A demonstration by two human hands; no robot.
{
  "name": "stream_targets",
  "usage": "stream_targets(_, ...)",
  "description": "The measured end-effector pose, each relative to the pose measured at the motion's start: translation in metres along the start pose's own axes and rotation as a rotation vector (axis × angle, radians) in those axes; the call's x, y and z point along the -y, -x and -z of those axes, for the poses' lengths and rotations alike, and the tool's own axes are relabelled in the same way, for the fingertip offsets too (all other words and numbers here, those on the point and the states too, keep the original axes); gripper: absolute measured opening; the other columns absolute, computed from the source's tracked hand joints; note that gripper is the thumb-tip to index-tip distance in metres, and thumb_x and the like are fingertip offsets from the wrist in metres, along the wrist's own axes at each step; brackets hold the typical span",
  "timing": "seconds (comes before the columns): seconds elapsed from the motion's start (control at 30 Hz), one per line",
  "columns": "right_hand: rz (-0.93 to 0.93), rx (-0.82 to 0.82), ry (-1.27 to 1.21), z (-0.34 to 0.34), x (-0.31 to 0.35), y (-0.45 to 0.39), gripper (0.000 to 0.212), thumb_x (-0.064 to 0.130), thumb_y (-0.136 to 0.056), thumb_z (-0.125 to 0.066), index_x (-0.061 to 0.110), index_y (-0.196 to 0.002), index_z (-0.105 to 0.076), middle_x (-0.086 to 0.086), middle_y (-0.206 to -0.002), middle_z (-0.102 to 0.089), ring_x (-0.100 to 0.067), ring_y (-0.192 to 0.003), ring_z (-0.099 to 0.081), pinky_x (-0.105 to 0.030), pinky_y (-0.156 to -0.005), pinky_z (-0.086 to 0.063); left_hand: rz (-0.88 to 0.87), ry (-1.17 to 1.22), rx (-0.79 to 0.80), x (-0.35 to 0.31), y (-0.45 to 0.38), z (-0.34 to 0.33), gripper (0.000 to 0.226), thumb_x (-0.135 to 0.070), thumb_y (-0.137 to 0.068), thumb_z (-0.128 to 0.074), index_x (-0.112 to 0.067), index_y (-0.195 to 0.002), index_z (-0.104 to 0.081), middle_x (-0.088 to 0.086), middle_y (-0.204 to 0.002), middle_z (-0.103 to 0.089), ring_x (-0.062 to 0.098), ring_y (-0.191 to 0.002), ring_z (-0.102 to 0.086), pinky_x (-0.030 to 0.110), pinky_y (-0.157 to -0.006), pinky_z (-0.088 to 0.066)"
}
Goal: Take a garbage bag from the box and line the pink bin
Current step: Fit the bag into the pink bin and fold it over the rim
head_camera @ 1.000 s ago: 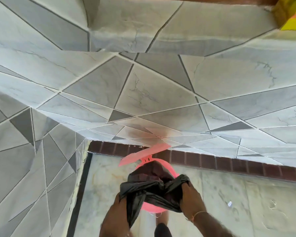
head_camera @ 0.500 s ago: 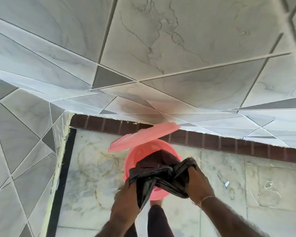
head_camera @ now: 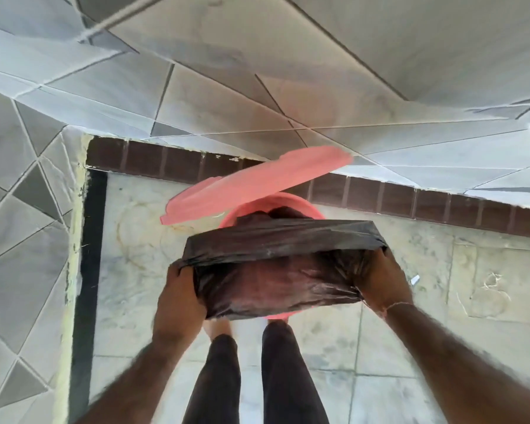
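We see the black garbage bag (head_camera: 276, 270) stretched wide over the pink bin (head_camera: 303, 206), whose lid (head_camera: 257, 185) stands raised. The left hand (head_camera: 178, 298) and right hand (head_camera: 383, 280) each grip one side of the bag's mouth.

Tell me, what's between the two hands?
The black bag, stretched open between the left hand and right hand over the pink bin, in the head view.
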State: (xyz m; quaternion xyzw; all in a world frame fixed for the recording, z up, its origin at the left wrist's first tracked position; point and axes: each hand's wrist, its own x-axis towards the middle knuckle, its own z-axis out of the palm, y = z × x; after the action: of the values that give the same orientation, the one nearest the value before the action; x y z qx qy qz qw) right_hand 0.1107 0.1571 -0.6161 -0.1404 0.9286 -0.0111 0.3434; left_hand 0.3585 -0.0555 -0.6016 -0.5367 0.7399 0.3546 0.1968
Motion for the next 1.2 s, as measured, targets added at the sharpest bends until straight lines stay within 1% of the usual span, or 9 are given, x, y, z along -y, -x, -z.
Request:
stream_targets(0.2, -0.095, 0.192, 0.081, -0.045, -0.047, 0.015, 0.063, 0.045, -0.070, -0.061, 0.025, -0.128, -0.046, -0.004, -0.132, -0.052, -0.037, -0.102, -0.062, -0.044, -0.074, -0.053, 0.093, -0.047, 0.178, 0.046, 0.021, -0.054, 0.045, -0.017, -0.080, -0.065, -0.020, -0.123, -0.053, 0.000, -0.127, -0.045, 0.033, -0.092, -0.065, 0.037, -0.074, -0.050)
stream_targets(0.3, -0.117, 0.226, 0.110, -0.067, -0.057, 0.012, 0.060, 0.047, -0.072, -0.064, 0.026, -0.126, -0.047, -0.005, -0.130, -0.052, -0.036, -0.102, -0.062, -0.042, -0.073, -0.052, 0.096, -0.085, 0.247, 0.064, 0.016, -0.072, 0.045, -0.026, -0.078, -0.069, -0.023, -0.121, -0.056, -0.002, -0.123, -0.043, 0.027, -0.094, -0.066, 0.037, -0.075, -0.051)
stream_targets(0.47, -0.082, 0.111, 0.100, -0.084, -0.048, -0.013, 0.040, 0.052, -0.080, -0.057, 0.026, -0.110, -0.057, -0.008, -0.124, -0.055, -0.038, -0.099, -0.063, -0.042, -0.070, -0.049, 0.099, -0.140, 0.091, 0.071, -0.024, -0.082, 0.046, -0.018, -0.079, -0.069, -0.012, -0.123, -0.055, 0.008, -0.127, -0.044, 0.038, -0.098, -0.064, 0.045, -0.079, -0.054)
stream_targets(0.6, -0.012, -0.054, 0.041, -0.075, -0.032, -0.037, 0.013, 0.036, -0.088, -0.052, 0.025, -0.081, -0.055, -0.011, -0.119, -0.055, -0.043, -0.090, -0.062, -0.040, -0.068, -0.044, 0.046, -0.093, -0.026, 0.057, -0.067, -0.059, 0.036, -0.016, -0.079, -0.066, -0.008, -0.113, -0.058, 0.012, -0.123, -0.048, 0.039, -0.100, -0.061, 0.046, -0.083, -0.051)
stream_targets(0.73, 0.062, -0.052, -0.012, -0.057, -0.026, -0.058, 0.025, 0.032, -0.091, -0.040, 0.017, -0.102, -0.058, -0.017, -0.112, -0.060, -0.042, -0.095, -0.060, -0.044, -0.079, -0.048, -0.126, -0.140, 0.067, 0.047, -0.100, -0.029, 0.041, -0.026, -0.079, -0.065, -0.012, -0.116, -0.057, 0.011, -0.115, -0.051, 0.034, -0.107, -0.057, 0.042, -0.085, -0.050)
stream_targets(0.9, 0.039, -0.034, -0.064, -0.012, 0.013, -0.089, 0.037, 0.029, -0.087, -0.042, 0.008, -0.095, -0.071, -0.024, -0.106, -0.069, -0.039, -0.098, -0.061, -0.036, -0.080, -0.047, -0.224, -0.211, 0.125, 0.020, -0.119, -0.001, 0.049, -0.034, -0.083, -0.055, -0.022, -0.131, -0.053, 0.007, -0.096, -0.054, 0.033, -0.101, -0.057, 0.038, -0.082, -0.046)
stream_targets(1.03, -0.064, 0.180, -0.157, 0.010, 0.058, -0.112, 0.036, 0.018, -0.092, -0.047, -0.012, -0.107, -0.061, -0.032, -0.113, -0.064, -0.046, -0.105, -0.059, -0.020, -0.052, -0.048, -0.167, -0.183, 0.039, -0.016, -0.124, -0.003, 0.038, -0.030, -0.092, -0.050, -0.024, -0.129, -0.056, 0.015, -0.099, -0.067, 0.027, -0.070, -0.058, 0.029, -0.061, -0.040)
stream_targets(1.13, -0.112, 0.211, -0.321, 0.007, 0.085, -0.122, 0.039, 0.012, -0.092, -0.046, -0.013, -0.120, -0.052, -0.034, -0.125, -0.056, -0.048, -0.115, -0.055, -0.040, -0.083, -0.054, -0.166, -0.006, 0.020, -0.042, -0.125, -0.007, 0.037, -0.031, -0.094, -0.051, -0.022, -0.129, -0.059, 0.011, -0.094, -0.064, 0.016, -0.061, -0.051, 0.027, -0.058, -0.038)
stream_targets(1.2, -0.108, 0.199, -0.386, 0.001, 0.097, -0.125, 0.037, 0.011, -0.094, -0.043, -0.011, -0.123, -0.050, -0.028, -0.118, -0.059, -0.040, -0.105, -0.060, -0.037, -0.081, -0.053, -0.156, 0.079, -0.004, -0.053, -0.129, -0.009, 0.034, -0.033, -0.095, -0.049, -0.019, -0.122, -0.064, 0.016, -0.104, -0.069, 0.024, -0.073, -0.055, 0.032, -0.068, -0.043)
